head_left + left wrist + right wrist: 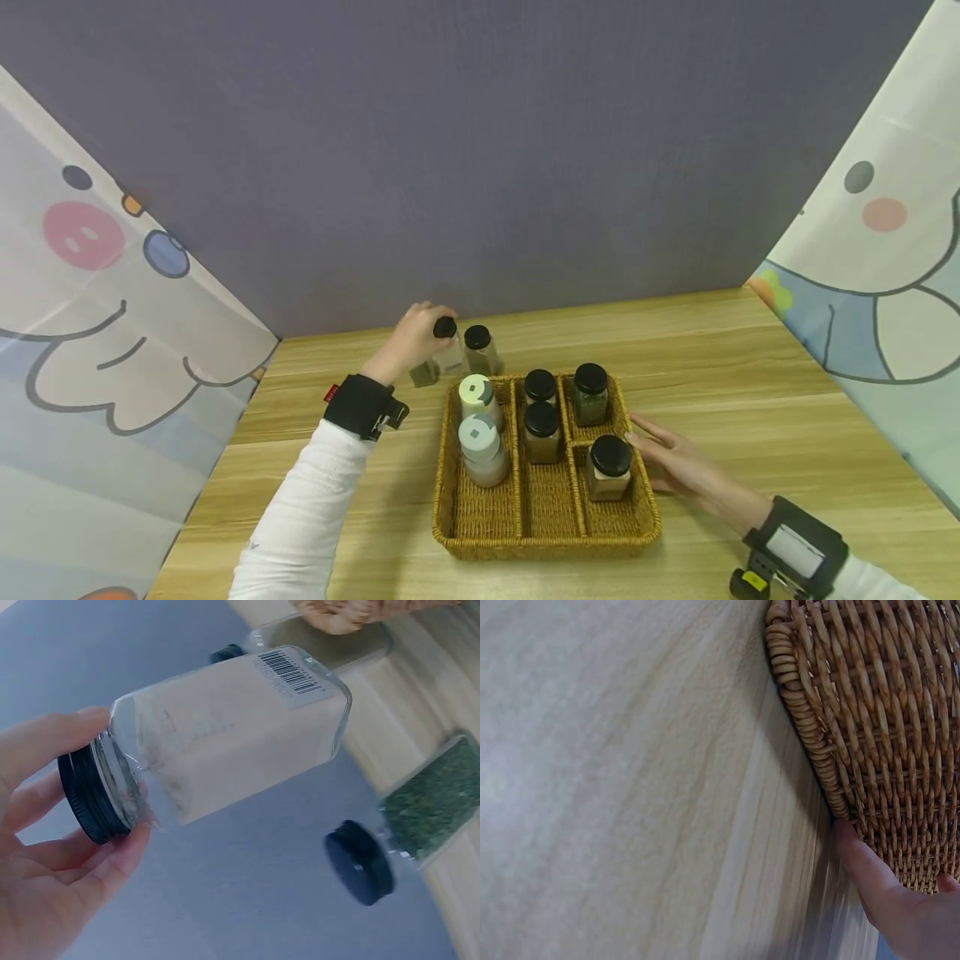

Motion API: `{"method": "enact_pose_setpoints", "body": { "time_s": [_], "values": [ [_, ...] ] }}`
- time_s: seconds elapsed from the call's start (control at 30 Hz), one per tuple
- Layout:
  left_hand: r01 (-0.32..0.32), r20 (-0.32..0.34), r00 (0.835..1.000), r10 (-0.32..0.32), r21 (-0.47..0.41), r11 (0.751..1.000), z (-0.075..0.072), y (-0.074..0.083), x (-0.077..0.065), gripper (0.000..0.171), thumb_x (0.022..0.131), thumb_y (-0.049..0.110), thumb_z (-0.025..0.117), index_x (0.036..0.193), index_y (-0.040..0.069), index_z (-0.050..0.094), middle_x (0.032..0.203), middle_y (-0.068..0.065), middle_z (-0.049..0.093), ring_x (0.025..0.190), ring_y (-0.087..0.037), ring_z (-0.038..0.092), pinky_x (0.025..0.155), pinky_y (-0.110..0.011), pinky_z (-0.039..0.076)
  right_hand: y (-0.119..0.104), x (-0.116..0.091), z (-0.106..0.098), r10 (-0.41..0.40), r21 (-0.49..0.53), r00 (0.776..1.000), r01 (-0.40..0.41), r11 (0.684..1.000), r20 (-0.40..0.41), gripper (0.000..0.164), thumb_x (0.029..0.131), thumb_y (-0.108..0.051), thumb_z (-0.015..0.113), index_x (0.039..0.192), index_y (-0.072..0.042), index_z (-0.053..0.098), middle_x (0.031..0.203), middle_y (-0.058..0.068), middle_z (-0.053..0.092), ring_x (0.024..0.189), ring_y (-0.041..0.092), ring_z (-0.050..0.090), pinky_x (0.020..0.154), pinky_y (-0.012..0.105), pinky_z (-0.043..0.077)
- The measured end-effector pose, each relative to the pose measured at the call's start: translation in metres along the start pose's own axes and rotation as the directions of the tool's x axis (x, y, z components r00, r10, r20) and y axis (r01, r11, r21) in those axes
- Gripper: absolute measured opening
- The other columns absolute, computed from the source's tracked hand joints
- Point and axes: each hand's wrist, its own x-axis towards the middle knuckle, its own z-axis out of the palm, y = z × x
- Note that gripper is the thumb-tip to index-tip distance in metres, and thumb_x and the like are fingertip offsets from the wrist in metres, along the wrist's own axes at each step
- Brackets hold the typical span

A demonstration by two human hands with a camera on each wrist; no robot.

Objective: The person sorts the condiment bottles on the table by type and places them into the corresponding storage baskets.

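Observation:
My left hand (414,337) grips a square glass spice jar (232,742) by its black lid, at the back of the table behind the basket. Pale powder fills this jar, and a barcode label shows near its base. On either side of it stand a jar of green dried herbs (439,799) and a black-lidded jar of brownish powder (480,354). Extended fingers of my right hand (686,471) touch the right side of the wicker basket (547,550). In the right wrist view, one finger (870,874) reaches the basket's lower edge.
Two white-lidded jars (480,437) stand in the basket's left compartment. The middle one has two black-lidded jars (542,442). At the right, a herb jar (591,400) stands behind the divider and a powder jar (607,475) in front. A grey wall (487,167) rises behind the table.

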Motion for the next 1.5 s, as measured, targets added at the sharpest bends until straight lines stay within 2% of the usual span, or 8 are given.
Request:
{"method": "enact_pose_setpoints", "body": {
  "time_s": [0.37,0.67,0.87,1.13,1.4,1.5],
  "values": [
    [-0.033,0.047,0.998,0.032,0.018,0.999,-0.018,0.024,0.005,0.036,0.077,0.01,0.067,0.111,0.002,0.058,0.101,-0.017,0.056,0.094,-0.032,0.049,0.075,-0.037,0.047,0.0,0.0,0.0,0.01,-0.007,1.0,-0.01,1.0,-0.001,0.07,0.09,-0.032,0.048,0.143,-0.011,0.007,0.143,0.027,0.002,0.127,0.045,0.01,0.09,0.053,0.038],
    [-0.073,0.11,0.991,0.071,0.016,0.997,-0.027,0.048,0.003,0.037,0.078,0.01,0.067,0.113,0.003,0.058,0.104,-0.016,0.056,0.097,-0.031,0.05,0.079,-0.038,0.046,0.0,0.0,-0.001,0.005,-0.002,1.0,-0.005,1.0,0.005,0.069,0.091,-0.032,0.046,0.143,-0.011,0.005,0.143,0.027,0.002,0.127,0.046,0.009,0.09,0.054,0.037],
    [-0.096,0.129,0.987,0.094,0.006,0.995,-0.029,0.06,0.001,0.037,0.077,0.009,0.067,0.113,0.004,0.058,0.103,-0.014,0.056,0.097,-0.029,0.05,0.078,-0.036,0.047,0.001,0.001,0.0,0.001,-0.003,1.0,-0.001,1.0,0.006,0.069,0.091,-0.031,0.046,0.143,-0.011,0.006,0.143,0.027,0.003,0.127,0.046,0.01,0.09,0.054,0.037],
    [-0.159,0.12,0.98,0.159,-0.008,0.987,-0.03,0.074,-0.001,0.035,0.075,0.007,0.068,0.109,0.003,0.06,0.1,-0.012,0.058,0.094,-0.025,0.053,0.079,-0.033,0.047,0.0,0.001,0.001,0.001,-0.011,1.0,-0.001,1.0,0.009,0.07,0.091,-0.032,0.047,0.143,-0.01,0.005,0.143,0.027,0.001,0.127,0.047,0.009,0.09,0.055,0.037],
    [-0.175,0.174,0.97,0.172,0.003,0.985,-0.028,0.09,-0.003,0.037,0.076,0.013,0.068,0.112,0.005,0.06,0.103,-0.01,0.057,0.096,-0.024,0.051,0.08,-0.031,0.046,0.002,0.001,0.0,-0.011,-0.003,1.0,0.011,1.0,0.012,0.07,0.091,-0.032,0.047,0.143,-0.009,0.005,0.142,0.028,0.002,0.127,0.046,0.01,0.09,0.053,0.038],
    [-0.203,0.178,0.963,0.202,-0.009,0.979,-0.027,0.096,-0.006,0.036,0.077,0.012,0.068,0.111,0.006,0.06,0.103,-0.01,0.056,0.095,-0.022,0.051,0.077,-0.029,0.046,0.002,0.001,0.0,-0.013,-0.003,1.0,0.013,1.0,0.014,0.07,0.091,-0.032,0.047,0.143,-0.009,0.005,0.142,0.028,0.003,0.127,0.046,0.01,0.09,0.053,0.038]
  ]
}}
